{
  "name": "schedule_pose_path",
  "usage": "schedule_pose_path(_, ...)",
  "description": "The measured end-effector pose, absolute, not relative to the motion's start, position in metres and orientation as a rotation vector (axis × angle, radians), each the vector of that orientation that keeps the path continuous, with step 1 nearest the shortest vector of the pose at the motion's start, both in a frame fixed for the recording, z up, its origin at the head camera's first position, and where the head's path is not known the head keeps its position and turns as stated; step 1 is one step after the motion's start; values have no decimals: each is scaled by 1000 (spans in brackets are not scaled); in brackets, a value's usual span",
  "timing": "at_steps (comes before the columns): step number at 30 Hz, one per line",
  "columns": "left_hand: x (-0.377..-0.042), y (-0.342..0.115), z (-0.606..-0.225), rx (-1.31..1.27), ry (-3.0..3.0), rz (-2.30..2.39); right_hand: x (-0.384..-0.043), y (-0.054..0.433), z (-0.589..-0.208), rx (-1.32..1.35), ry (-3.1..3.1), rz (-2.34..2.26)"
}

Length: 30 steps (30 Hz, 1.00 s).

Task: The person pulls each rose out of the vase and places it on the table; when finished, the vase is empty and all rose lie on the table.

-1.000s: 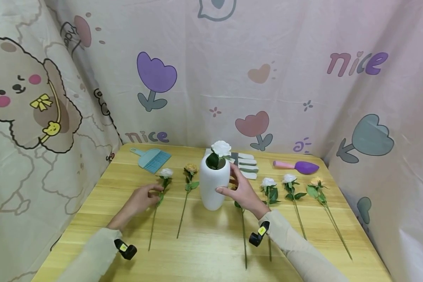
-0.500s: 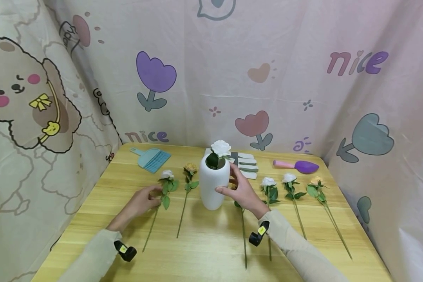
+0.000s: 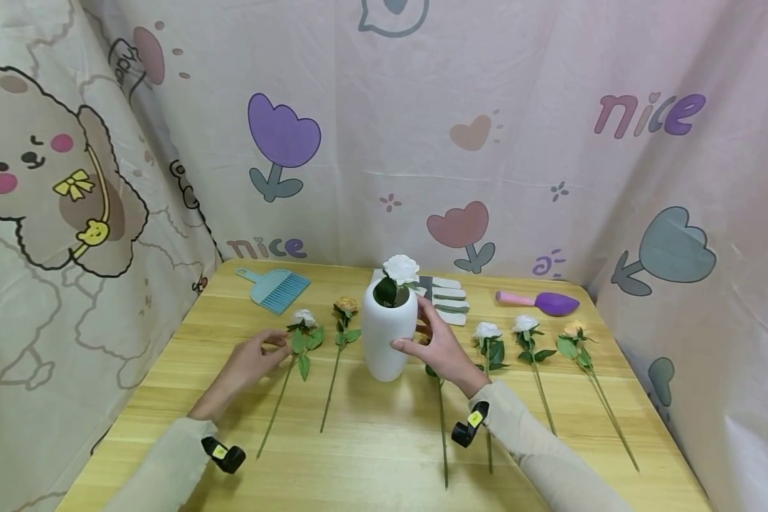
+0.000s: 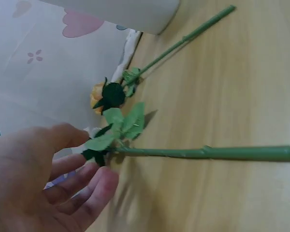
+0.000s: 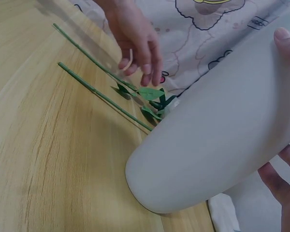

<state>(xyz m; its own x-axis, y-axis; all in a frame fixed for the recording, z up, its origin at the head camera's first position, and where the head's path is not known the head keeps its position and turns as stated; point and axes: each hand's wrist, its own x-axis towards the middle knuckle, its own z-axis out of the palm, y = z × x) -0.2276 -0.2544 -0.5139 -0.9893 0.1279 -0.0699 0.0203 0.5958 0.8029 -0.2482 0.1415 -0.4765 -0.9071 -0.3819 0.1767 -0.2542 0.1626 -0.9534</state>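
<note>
My right hand [image 3: 446,348] grips the white vase [image 3: 389,341], thumb on the near side and fingers round its right side. The vase stands upright with a white rose [image 3: 401,270] in its mouth. My left hand [image 3: 256,361] is beside a white rose on the left [image 3: 304,318], which lies on the table. In the left wrist view its fingers [image 4: 105,186] are loosely bent by the leaves and green stem [image 4: 183,152], not closed round them. Whether a fingertip touches a leaf I cannot tell. Right of that rose lies an orange-yellow rose [image 3: 345,307].
Several more roses, white [image 3: 488,331] and yellow [image 3: 574,329], lie right of the vase, one partly hidden by my right hand. Along the back are a blue dustpan with a brush [image 3: 275,288], a striped glove [image 3: 448,299] and a purple trowel [image 3: 555,304]. Printed cloth hangs behind.
The left white rose has turned: its leaves now spread to the right and its stem end has shifted left. My left hand has drawn slightly left from it. Vase and right hand stay put.
</note>
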Motion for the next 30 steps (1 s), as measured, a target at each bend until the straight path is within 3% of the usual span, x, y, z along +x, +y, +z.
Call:
schedule_pose_path(8, -237, -241, -486, 258, 2911, 1369, -250, 142, -479, -653, 2320, -1855)
schedule_pose_path(22, -247, -165, -425, 889, 2775, 1585, -249, 142, -479, -638, 2340, -1843)
schedule_pose_path(30, -255, -137, -409, 1054, 2624, 1590, -250, 142, -478, -629, 2342, -1828)
